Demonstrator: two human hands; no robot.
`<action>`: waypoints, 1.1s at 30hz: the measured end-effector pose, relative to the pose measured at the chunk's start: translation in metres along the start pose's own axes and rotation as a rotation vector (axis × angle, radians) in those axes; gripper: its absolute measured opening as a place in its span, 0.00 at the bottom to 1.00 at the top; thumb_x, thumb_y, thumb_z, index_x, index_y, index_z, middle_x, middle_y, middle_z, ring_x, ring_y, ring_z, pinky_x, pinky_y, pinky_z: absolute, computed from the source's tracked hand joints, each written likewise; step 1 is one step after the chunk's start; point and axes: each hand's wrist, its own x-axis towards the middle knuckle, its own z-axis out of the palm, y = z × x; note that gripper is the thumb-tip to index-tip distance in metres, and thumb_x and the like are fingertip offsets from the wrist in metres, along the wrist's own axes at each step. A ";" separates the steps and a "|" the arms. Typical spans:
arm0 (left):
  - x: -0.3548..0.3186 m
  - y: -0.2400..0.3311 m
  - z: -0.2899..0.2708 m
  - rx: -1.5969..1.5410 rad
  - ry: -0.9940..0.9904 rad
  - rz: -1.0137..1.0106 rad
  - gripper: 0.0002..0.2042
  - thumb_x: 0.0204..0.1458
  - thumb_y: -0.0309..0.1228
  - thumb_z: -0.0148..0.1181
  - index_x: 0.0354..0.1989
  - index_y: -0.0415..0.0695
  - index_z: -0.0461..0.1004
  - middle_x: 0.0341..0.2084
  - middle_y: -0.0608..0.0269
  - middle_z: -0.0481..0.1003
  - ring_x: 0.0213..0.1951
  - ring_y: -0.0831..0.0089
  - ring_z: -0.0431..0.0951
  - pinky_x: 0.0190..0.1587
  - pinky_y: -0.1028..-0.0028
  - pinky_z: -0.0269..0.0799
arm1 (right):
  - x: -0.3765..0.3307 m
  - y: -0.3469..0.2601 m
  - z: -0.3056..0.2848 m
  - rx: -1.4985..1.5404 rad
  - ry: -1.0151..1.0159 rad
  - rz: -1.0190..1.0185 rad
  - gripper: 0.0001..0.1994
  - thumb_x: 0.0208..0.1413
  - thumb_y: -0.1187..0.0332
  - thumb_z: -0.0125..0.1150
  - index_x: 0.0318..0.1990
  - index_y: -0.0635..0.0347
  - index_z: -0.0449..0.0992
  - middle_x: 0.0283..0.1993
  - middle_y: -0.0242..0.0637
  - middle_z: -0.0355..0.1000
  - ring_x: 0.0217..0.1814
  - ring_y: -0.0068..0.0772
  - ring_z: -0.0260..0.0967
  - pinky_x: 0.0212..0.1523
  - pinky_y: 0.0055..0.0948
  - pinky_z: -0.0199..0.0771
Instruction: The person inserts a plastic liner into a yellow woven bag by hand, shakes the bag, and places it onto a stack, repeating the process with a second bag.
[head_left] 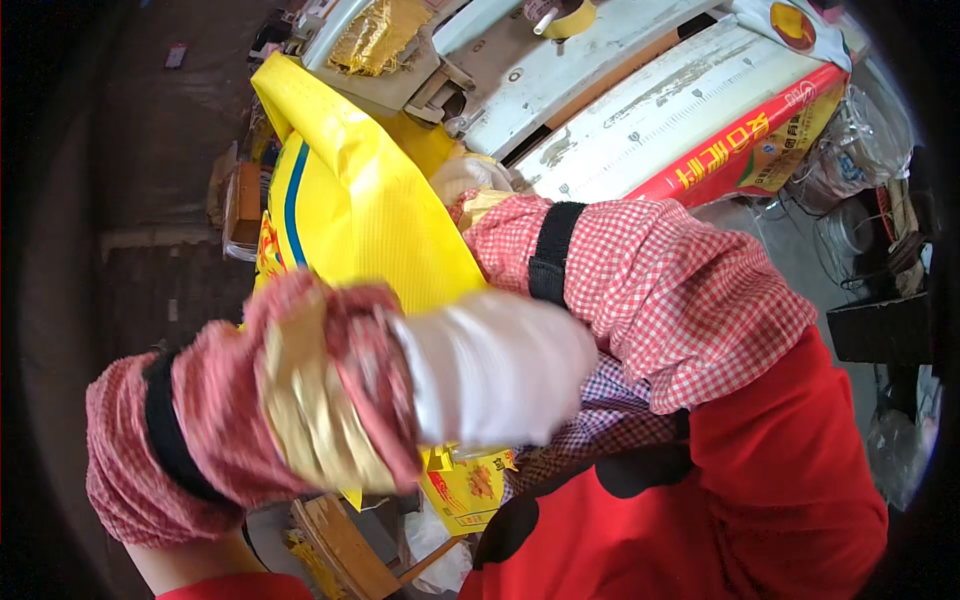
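Observation:
My left hand (pixel 500 370), in a white knit glove, is smeared by motion in front of my body. Its fingers cannot be made out. A large yellow woven sack (pixel 375 200) with a blue stripe stands folded just beyond it. My right hand (pixel 472 176), also white-gloved, is at the sack's far right side, beside the worn white work surface. Its fingers are mostly hidden, so I cannot tell whether it grips the yellow material. Red checked oversleeves with black bands cover both forearms.
The worn white work surface (pixel 630 130) has scale marks and a red-and-yellow printed strip (pixel 740 140) along its near edge. A tape roll (pixel 568 18) and gold woven scrap (pixel 380 38) lie at the back. Clear plastic bags (pixel 860 140) hang right. A wooden piece (pixel 345 548) is below.

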 end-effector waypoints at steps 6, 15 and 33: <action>-0.033 -0.035 -0.053 0.443 0.221 -0.007 0.15 0.42 0.41 0.59 0.35 0.46 0.74 0.26 0.56 0.74 0.32 0.57 0.74 0.40 0.61 0.67 | -0.005 -0.002 -0.002 0.003 0.021 0.027 0.07 0.48 0.69 0.52 0.32 0.59 0.75 0.27 0.41 0.73 0.30 0.35 0.72 0.29 0.32 0.72; -0.071 -0.060 -0.072 0.461 0.203 -0.126 0.12 0.35 0.39 0.65 0.20 0.47 0.70 0.19 0.60 0.71 0.25 0.59 0.72 0.29 0.65 0.67 | -0.005 -0.004 0.001 -0.019 0.077 0.072 0.07 0.48 0.69 0.52 0.31 0.58 0.75 0.27 0.40 0.72 0.31 0.34 0.72 0.30 0.31 0.72; -0.031 -0.003 0.026 0.558 0.484 0.083 0.04 0.40 0.32 0.54 0.23 0.46 0.71 0.17 0.63 0.70 0.23 0.64 0.74 0.23 0.70 0.70 | -0.001 -0.018 -0.001 -0.537 0.203 0.371 0.07 0.41 0.73 0.53 0.28 0.62 0.76 0.25 0.42 0.73 0.26 0.39 0.74 0.23 0.36 0.73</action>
